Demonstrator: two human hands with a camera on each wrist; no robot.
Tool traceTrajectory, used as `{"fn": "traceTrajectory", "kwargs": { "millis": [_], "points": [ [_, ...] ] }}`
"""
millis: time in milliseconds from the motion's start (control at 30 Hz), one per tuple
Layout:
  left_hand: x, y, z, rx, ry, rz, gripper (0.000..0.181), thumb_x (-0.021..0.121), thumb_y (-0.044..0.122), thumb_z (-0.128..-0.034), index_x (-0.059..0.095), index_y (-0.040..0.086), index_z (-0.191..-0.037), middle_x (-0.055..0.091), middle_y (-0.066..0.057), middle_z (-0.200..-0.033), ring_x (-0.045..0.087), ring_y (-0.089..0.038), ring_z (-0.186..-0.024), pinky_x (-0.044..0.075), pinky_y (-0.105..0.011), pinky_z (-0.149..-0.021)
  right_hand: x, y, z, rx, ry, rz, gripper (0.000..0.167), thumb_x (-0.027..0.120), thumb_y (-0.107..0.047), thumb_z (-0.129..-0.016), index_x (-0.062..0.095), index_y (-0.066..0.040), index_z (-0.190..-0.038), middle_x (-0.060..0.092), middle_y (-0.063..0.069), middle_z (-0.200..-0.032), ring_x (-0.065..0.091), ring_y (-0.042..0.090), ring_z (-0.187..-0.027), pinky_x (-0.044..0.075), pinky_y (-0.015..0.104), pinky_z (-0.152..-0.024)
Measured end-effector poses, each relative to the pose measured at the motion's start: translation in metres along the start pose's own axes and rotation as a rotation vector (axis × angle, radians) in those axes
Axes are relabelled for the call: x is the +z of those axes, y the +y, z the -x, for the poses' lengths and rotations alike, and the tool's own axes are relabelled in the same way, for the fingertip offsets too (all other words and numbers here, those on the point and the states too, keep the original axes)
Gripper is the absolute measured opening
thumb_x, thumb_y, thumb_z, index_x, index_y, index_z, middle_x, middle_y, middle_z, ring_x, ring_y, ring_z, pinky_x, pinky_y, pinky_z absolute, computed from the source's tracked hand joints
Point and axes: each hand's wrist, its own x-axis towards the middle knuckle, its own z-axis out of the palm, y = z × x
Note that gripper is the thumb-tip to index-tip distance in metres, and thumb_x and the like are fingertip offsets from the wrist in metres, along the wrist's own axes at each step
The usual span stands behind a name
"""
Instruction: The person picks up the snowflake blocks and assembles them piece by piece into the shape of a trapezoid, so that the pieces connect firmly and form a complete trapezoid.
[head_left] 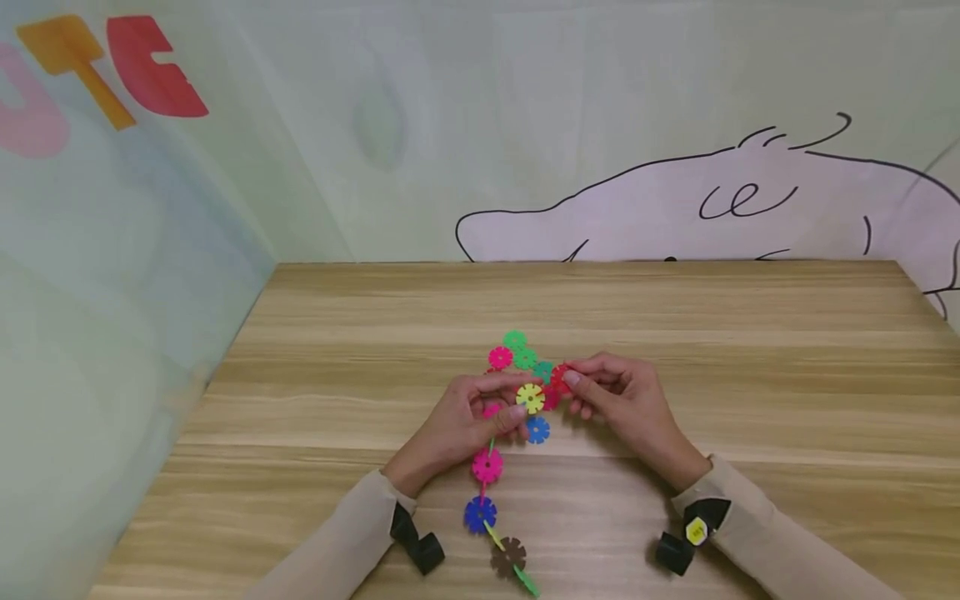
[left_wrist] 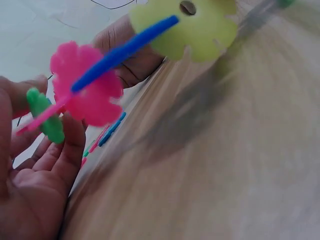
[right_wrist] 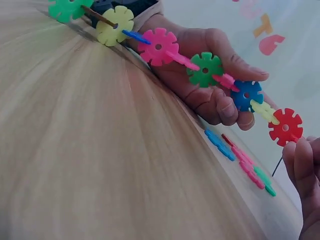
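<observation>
A chain of slotted plastic flower discs runs through both hands, its pink disc (head_left: 487, 465), dark blue disc (head_left: 480, 515) and brown disc (head_left: 509, 557) trailing toward the near edge. My left hand (head_left: 468, 421) holds the chain between thumb and curled fingers, close to a yellow disc (head_left: 530, 398). In the right wrist view, a blue disc (right_wrist: 247, 96) of the chain sits by that hand's thumb tip. To its right, my right hand (head_left: 626, 404) pinches a red disc (head_left: 561, 377) at the chain's far end. The fingers partly hide how the end discs join.
Beyond the hands, loose discs lie flat on the wooden table (head_left: 360, 325): a pink disc (head_left: 500, 357), a green disc (head_left: 514, 341) and several more. A blue disc (head_left: 537, 430) appears below the left fingers. A printed backdrop (head_left: 420, 133) stands along the table's back and left sides.
</observation>
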Motion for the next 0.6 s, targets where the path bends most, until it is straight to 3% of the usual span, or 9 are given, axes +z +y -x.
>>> {"fn": "traceTrajectory", "kwargs": {
  "millis": [233, 433, 500, 600],
  "points": [
    [0.001, 0.002, -0.001, -0.006, 0.038, -0.021, 0.047, 0.067, 0.012, -0.1036, 0.06, 0.007, -0.15, 0.068, -0.021, -0.137, 0.071, -0.009, -0.11, 0.06, -0.02, -0.095, 0.006, -0.001, -0.001, -0.001, -0.059, 0.06, 0.027, 0.064, 0.001, -0.105, 0.07, 0.009, -0.13, 0.077, 0.013, -0.086, 0.068, 0.006, -0.068, 0.061, 0.025, -0.061],
    [-0.001, 0.0, -0.004, -0.031, 0.006, -0.036, 0.052, 0.069, 0.018, -0.1039, 0.056, 0.017, -0.154, 0.071, -0.017, -0.131, 0.074, -0.014, -0.112, 0.061, -0.023, -0.097, 0.014, -0.002, -0.003, 0.031, -0.136, 0.062, 0.045, 0.063, 0.002, -0.105, 0.048, 0.004, -0.148, 0.077, 0.024, -0.089, 0.068, 0.01, -0.068, 0.06, 0.028, -0.06],
    [-0.002, -0.001, -0.004, -0.035, -0.003, -0.046, 0.051, 0.07, 0.019, -0.1037, 0.057, 0.019, -0.153, 0.072, -0.015, -0.126, 0.075, -0.015, -0.108, 0.062, -0.024, -0.095, 0.015, -0.001, -0.004, 0.014, -0.093, 0.119, 0.038, 0.061, 0.0, -0.107, 0.05, 0.003, -0.143, 0.077, 0.022, -0.088, 0.068, 0.01, -0.069, 0.06, 0.027, -0.061],
    [-0.002, 0.0, -0.004, -0.034, 0.022, -0.066, 0.049, 0.07, 0.018, -0.1034, 0.06, 0.019, -0.151, 0.071, -0.01, -0.122, 0.074, -0.013, -0.103, 0.061, -0.023, -0.092, 0.014, 0.0, -0.005, -0.054, 0.02, 0.339, 0.022, 0.064, -0.003, -0.106, 0.065, 0.0, -0.128, 0.076, 0.012, -0.089, 0.064, 0.009, -0.073, 0.056, 0.024, -0.066]
  ]
}}
